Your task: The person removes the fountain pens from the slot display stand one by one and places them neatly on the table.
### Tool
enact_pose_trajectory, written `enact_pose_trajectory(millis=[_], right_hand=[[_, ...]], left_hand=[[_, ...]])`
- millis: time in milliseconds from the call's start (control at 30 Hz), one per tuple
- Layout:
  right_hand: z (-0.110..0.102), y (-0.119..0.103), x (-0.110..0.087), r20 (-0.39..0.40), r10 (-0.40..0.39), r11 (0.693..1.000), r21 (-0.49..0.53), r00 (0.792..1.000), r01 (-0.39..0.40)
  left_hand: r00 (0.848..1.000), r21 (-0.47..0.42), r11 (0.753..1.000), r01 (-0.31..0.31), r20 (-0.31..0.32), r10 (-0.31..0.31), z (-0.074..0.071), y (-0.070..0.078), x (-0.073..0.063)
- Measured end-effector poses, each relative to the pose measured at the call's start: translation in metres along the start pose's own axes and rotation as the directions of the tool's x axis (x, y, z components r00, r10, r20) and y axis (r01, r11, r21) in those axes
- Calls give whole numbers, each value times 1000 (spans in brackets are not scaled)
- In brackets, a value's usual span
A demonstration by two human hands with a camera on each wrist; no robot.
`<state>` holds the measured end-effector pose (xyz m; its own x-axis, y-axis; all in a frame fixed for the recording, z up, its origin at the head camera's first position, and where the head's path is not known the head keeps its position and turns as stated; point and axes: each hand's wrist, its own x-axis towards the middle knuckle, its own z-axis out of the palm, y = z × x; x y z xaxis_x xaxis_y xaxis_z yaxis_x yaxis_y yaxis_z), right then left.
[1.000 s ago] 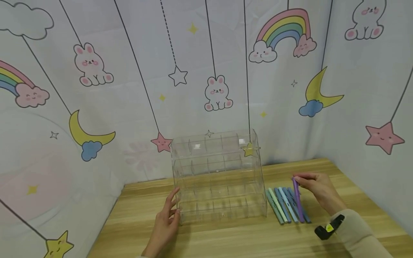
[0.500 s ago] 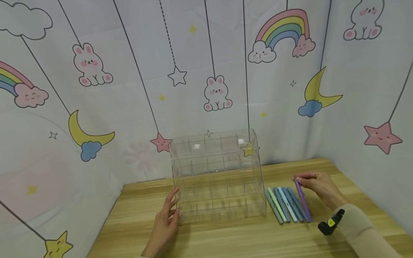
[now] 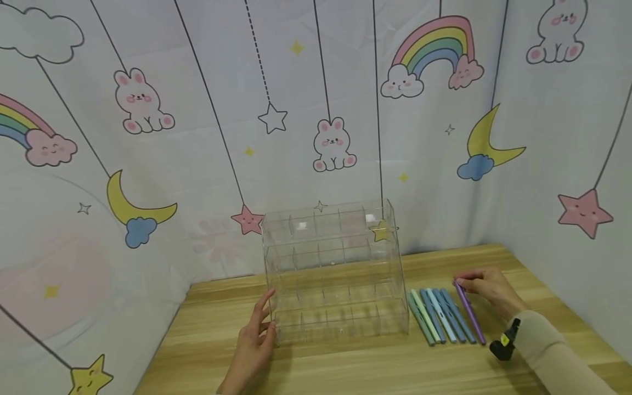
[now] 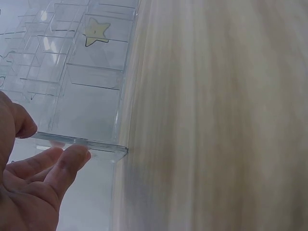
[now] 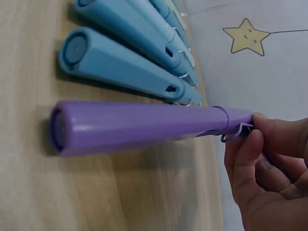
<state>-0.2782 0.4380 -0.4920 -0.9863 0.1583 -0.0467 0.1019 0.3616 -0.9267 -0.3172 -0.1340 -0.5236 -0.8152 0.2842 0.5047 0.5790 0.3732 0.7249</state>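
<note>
In the head view, a clear acrylic rack point(image 3: 340, 274) with stepped, divided tiers stands on the table. My left hand point(image 3: 252, 343) holds its left side panel; in the left wrist view, fingers point(image 4: 67, 166) show on both sides of the panel edge. My right hand point(image 3: 491, 291) pinches a purple pen point(image 3: 471, 315) by its clip end between thumb and fingertips. That pen slants downward, its other end at or close to the table. Beside it lies a row of several pens point(image 3: 436, 315) in green, pale green and blues; blue ones point(image 5: 125, 67) show close up in the right wrist view.
The wooden table point(image 3: 345, 367) meets a printed cloth backdrop point(image 3: 207, 137) at its back and sides. The pen row lies just to the right of the rack. A black wrist strap device point(image 3: 504, 340) hangs at my right sleeve.
My right hand has moved slightly right and lower with the purple pen, which has swung from over the blue pens to the row's right side. My left hand stays at the rack.
</note>
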Motion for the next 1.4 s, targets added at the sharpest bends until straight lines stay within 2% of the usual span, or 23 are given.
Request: enact_pose_trajectory(millis=[233,433,667,867,1067,1300,1400], right_hand=[[1,5,2,-11,20,999,27,1000,-19],[3,9,4,13,18,997,80,1000,-19],[10,12,4,16,25,997,71,1000,-26],[18,15,5,-28,-21,999,-41,999,20],[23,16,4,-57,-59,989,-140,997,50],[28,16,3,-115,-77,968,-245,990,46],[29,16,2,-116,-65,964,-265,991,32]], left_hand=[[1000,4,1000,26,-6,-26,0,-2,0],[1000,2,1000,6,6,-6,-1,-1,0],[1000,8,1000,-2,13,2,-1,0,0],[999,-17,999,43,9,-43,-2,-1,0],[999,-4,999,46,3,-46,-1,-2,1],[998,-5,998,55,5,-55,-2,-1,1],[998,-7,998,57,6,-57,-2,0,1]])
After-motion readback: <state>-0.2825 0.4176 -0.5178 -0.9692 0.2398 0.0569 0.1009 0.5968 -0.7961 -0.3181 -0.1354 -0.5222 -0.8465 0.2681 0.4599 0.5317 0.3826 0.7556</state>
